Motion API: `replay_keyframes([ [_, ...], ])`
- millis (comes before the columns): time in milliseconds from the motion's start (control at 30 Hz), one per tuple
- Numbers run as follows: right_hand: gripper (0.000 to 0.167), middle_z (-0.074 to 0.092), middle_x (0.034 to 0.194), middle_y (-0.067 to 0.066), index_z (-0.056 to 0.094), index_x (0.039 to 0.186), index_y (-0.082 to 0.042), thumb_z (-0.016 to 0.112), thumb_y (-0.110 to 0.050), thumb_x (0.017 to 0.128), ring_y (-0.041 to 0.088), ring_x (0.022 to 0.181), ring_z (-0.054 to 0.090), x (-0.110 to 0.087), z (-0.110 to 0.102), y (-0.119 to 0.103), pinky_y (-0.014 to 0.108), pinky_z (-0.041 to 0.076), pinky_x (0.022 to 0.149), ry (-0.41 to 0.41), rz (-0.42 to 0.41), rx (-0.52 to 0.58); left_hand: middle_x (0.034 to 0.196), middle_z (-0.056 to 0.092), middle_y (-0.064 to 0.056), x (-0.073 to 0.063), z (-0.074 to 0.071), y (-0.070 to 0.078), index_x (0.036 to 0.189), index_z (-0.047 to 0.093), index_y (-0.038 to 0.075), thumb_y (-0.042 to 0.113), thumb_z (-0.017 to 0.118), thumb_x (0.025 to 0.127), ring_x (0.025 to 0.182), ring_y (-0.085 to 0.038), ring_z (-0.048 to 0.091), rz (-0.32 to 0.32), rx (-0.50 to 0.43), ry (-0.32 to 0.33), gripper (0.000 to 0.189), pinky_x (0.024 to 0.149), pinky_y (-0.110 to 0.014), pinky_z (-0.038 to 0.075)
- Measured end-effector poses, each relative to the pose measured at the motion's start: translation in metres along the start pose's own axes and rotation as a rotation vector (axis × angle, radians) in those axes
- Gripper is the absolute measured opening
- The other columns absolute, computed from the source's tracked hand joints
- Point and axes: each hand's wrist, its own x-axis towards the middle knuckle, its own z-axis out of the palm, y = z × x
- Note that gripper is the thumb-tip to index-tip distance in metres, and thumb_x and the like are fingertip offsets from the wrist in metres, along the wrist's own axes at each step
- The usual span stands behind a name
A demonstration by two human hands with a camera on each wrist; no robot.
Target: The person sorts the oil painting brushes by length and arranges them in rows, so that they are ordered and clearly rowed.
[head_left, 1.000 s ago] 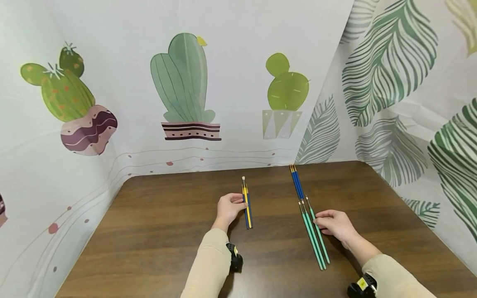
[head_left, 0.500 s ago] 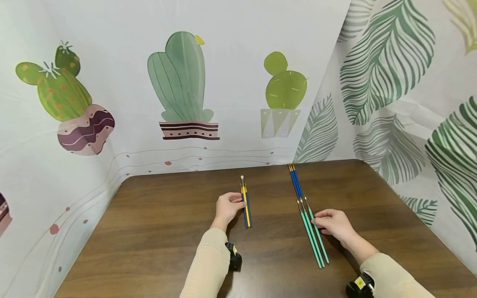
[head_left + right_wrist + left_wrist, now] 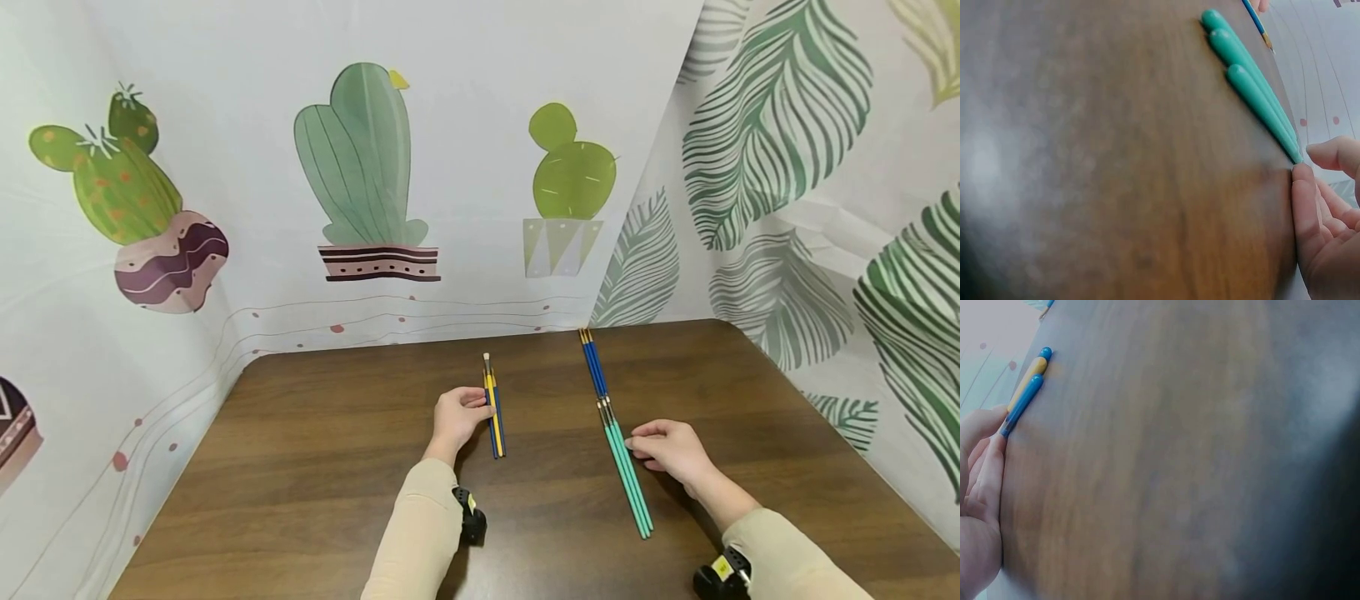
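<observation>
In the head view, my left hand (image 3: 457, 421) pinches a group of paintbrushes, one yellow paintbrush (image 3: 492, 408) between two blue paintbrushes (image 3: 501, 425). The left wrist view shows the rounded ends of the yellow paintbrush (image 3: 1025, 384) and a blue paintbrush (image 3: 1025, 403) beside the thumb. On the right, three green paintbrushes (image 3: 628, 475) lie close together. My right hand (image 3: 671, 450) touches their right side with its fingertips. From the right wrist view, the green paintbrushes (image 3: 1260, 94) meet a fingertip, with the thumb slightly apart from it.
Several blue paintbrushes (image 3: 594, 362) lie beyond the green ones, reaching the back edge of the brown wooden table (image 3: 337, 433). A cloth (image 3: 480, 167) printed with cacti and leaves hangs behind the table. Each sleeve carries a black wrist camera (image 3: 472, 521).
My right hand has pushed the rightmost green paintbrush left against the other two, closing the gap between them. The left hand stays on its paintbrushes. The head view has shifted slightly.
</observation>
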Motion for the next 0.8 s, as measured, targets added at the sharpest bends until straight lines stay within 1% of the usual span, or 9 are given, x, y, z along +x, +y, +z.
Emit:
replay_keyframes([
  [100,0.039,0.071,0.087,0.006,0.059,0.109,0.011,0.069,-0.018,0.084,0.01,0.076,0.066,0.0004,-0.0003,0.0001,0.029,0.058,0.067,0.002,-0.005,-0.003,0.107,0.069,-0.02,-0.0003,-0.0004,0.0005,0.107,0.066,-0.004,0.001,0.076,0.075,0.101,-0.028,0.068,-0.001,-0.002,0.001,0.034,0.083,-0.03,0.056],
  [200,0.039,0.072,0.089,0.009,0.059,0.109,0.011,0.068,-0.018,0.085,0.01,0.076,0.066,-0.0003,-0.0001,0.0004,0.029,0.058,0.067,0.005,-0.011,0.0,0.107,0.069,-0.019,-0.0005,-0.0005,0.0005,0.107,0.066,-0.004,0.001,0.076,0.075,0.1,-0.028,0.068,0.002,0.0,0.003,0.034,0.083,-0.03,0.056],
  [333,0.035,0.071,0.093,0.01,0.059,0.11,0.01,0.063,-0.017,0.089,0.01,0.077,0.066,-0.0005,0.0002,-0.0001,0.028,0.058,0.068,0.013,-0.004,0.003,0.107,0.069,-0.02,-0.0003,-0.0004,0.0001,0.107,0.066,-0.004,0.0,0.076,0.075,0.1,-0.028,0.068,0.001,-0.009,0.002,0.034,0.083,-0.03,0.056],
  [467,0.034,0.071,0.089,0.008,0.059,0.11,0.011,0.058,-0.018,0.092,0.009,0.074,0.066,0.002,-0.0011,-0.0015,0.027,0.058,0.066,0.002,0.001,0.017,0.107,0.069,-0.02,-0.0005,-0.0007,0.0006,0.107,0.066,-0.004,0.001,0.076,0.075,0.1,-0.028,0.068,-0.003,-0.015,0.003,0.035,0.083,-0.03,0.056],
  [600,0.037,0.071,0.083,0.005,0.056,0.112,0.013,0.055,-0.018,0.092,0.008,0.07,0.066,0.0048,-0.0037,-0.0039,0.026,0.058,0.062,-0.019,0.026,0.064,0.107,0.069,-0.02,-0.0003,-0.0012,0.0012,0.108,0.066,-0.004,0.001,0.076,0.075,0.101,-0.028,0.068,-0.001,-0.01,0.0,0.035,0.083,-0.03,0.056],
  [800,0.04,0.071,0.081,0.003,0.052,0.117,0.014,0.052,-0.018,0.094,0.01,0.066,0.066,0.0082,-0.0059,-0.0064,0.028,0.058,0.057,-0.043,0.055,0.084,0.107,0.069,-0.02,0.0004,-0.0016,0.0002,0.107,0.066,-0.004,0.002,0.077,0.074,0.1,-0.027,0.068,0.004,-0.009,-0.005,0.035,0.083,-0.03,0.056],
])
